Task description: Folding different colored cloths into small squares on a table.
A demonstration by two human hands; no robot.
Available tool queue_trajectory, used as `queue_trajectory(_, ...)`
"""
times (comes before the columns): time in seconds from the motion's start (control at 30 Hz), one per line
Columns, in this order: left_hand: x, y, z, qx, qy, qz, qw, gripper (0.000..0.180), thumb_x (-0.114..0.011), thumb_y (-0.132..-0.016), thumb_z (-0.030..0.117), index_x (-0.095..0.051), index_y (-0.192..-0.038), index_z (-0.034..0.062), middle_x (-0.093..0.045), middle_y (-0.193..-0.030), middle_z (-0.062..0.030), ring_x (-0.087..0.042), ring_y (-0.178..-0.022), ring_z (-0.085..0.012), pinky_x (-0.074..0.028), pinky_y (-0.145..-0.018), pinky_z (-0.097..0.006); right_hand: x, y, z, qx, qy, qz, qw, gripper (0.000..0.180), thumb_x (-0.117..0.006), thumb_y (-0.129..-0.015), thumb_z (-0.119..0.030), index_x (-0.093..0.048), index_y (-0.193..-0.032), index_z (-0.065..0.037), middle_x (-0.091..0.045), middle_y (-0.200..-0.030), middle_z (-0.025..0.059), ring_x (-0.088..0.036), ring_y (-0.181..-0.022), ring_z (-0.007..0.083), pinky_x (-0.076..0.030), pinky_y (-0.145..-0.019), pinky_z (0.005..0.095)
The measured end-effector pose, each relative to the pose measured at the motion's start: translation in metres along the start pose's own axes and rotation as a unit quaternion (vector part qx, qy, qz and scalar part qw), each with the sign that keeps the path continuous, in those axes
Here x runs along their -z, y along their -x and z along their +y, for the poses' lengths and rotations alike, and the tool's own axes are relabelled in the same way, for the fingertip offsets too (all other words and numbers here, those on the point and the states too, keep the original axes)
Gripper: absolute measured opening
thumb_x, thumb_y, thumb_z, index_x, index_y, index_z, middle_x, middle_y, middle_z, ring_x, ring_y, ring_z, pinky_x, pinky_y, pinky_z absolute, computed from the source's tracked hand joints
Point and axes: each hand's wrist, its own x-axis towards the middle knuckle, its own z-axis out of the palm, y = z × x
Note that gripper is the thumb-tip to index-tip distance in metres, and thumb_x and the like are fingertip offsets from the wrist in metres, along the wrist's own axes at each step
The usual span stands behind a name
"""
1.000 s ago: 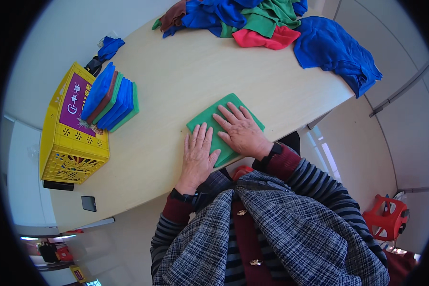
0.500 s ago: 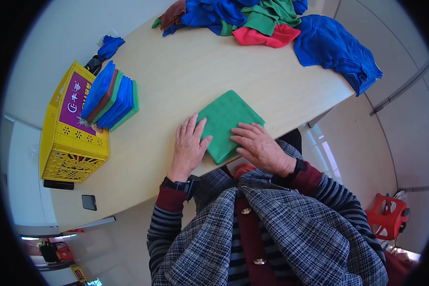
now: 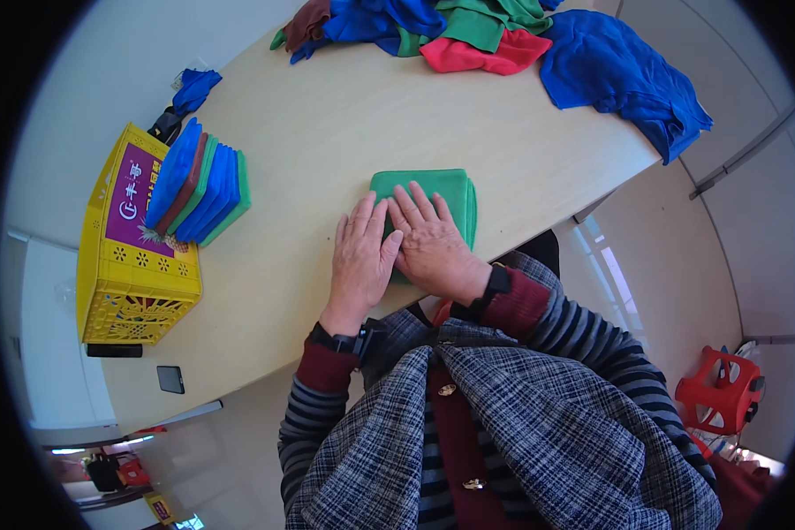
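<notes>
A green cloth [image 3: 455,187], folded into a flat, layered rectangle, lies near the table's front edge. My left hand [image 3: 362,256] is laid along its left edge, fingers stretched out and pointing away from me. Flat on top of the cloth rests my right hand [image 3: 435,252], its fingers extended and slightly apart. The two hands touch or nearly touch near the left thumb. Part of the cloth is hidden beneath them. Neither hand grips anything.
At the left, a stack of folded blue, brown and green cloths [image 3: 208,190] leans against a yellow crate [image 3: 141,274]. A dark phone [image 3: 170,379] lies near the front-left edge. Loose cloths [image 3: 486,49] are heaped at the back, with a blue cloth [image 3: 623,75] hanging over the right edge.
The green cloth has turned to lie squarer to me and looks narrower. My right hand has moved left across its top, closer to my left hand.
</notes>
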Motion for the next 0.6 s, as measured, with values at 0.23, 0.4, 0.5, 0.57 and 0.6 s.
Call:
queue_trajectory(0.23, -0.03, -0.005, -0.011, -0.016, -0.034, -0.066, 0.997, 0.072, -0.044, -0.103, 0.053, -0.035, -0.154, 0.0031, -0.029, -0.163, -0.0177, -0.025, -0.152, -0.0333, -0.022, -0.121, -0.052, -0.005, 0.014, 0.025, -0.06, -0.019, -0.013, 0.998, 0.072, -0.053, -0.097, -0.044, -0.04, -0.149, 0.004, -0.035, -0.157, 0.0245, -0.027, -0.149, 0.0417, -0.019, -0.122, 0.0536)
queue_trajectory(0.4, -0.031, -0.008, -0.008, -0.01, -0.053, -0.075, 0.996, 0.076, -0.043, -0.102, 0.056, -0.033, -0.155, 0.0032, -0.028, -0.164, -0.0166, -0.024, -0.152, -0.0328, -0.021, -0.121, -0.053, -0.001, 0.02, 0.035, -0.087, -0.023, 0.0, 0.996, 0.072, -0.053, -0.098, -0.044, -0.039, -0.149, 0.004, -0.035, -0.157, 0.0237, -0.027, -0.149, 0.0401, -0.018, -0.122, 0.0531)
queue_trajectory(0.5, -0.03, -0.008, -0.007, -0.008, -0.054, -0.08, 0.995, 0.077, -0.044, -0.102, 0.057, -0.033, -0.156, 0.0035, -0.027, -0.164, -0.0162, -0.023, -0.153, -0.0326, -0.02, -0.121, -0.054, 0.003, 0.023, 0.038, -0.103, -0.009, -0.002, 0.995, 0.072, -0.053, -0.098, -0.045, -0.039, -0.149, 0.004, -0.035, -0.158, 0.0234, -0.027, -0.15, 0.0392, -0.019, -0.123, 0.0526)
queue_trajectory(0.57, -0.028, -0.008, -0.008, -0.007, -0.055, -0.079, 0.995, 0.077, -0.044, -0.101, 0.057, -0.033, -0.156, 0.0037, -0.027, -0.164, -0.0159, -0.023, -0.153, -0.0325, -0.019, -0.121, -0.055, 0.003, 0.025, 0.04, -0.106, -0.008, -0.002, 0.994, 0.07, -0.054, -0.097, -0.043, -0.04, -0.149, 0.003, -0.035, -0.157, 0.0232, -0.027, -0.149, 0.0389, -0.019, -0.122, 0.0528)
queue_trajectory(0.6, -0.025, -0.009, -0.01, -0.002, -0.045, -0.089, 0.995, 0.077, -0.044, -0.101, 0.057, -0.033, -0.156, 0.004, -0.027, -0.164, -0.016, -0.022, -0.153, -0.0326, -0.019, -0.121, -0.056, 0.004, 0.025, 0.041, -0.106, -0.007, -0.001, 0.994, 0.07, -0.055, -0.097, -0.042, -0.041, -0.148, 0.003, -0.035, -0.157, 0.0232, -0.028, -0.149, 0.0387, -0.019, -0.122, 0.0528)
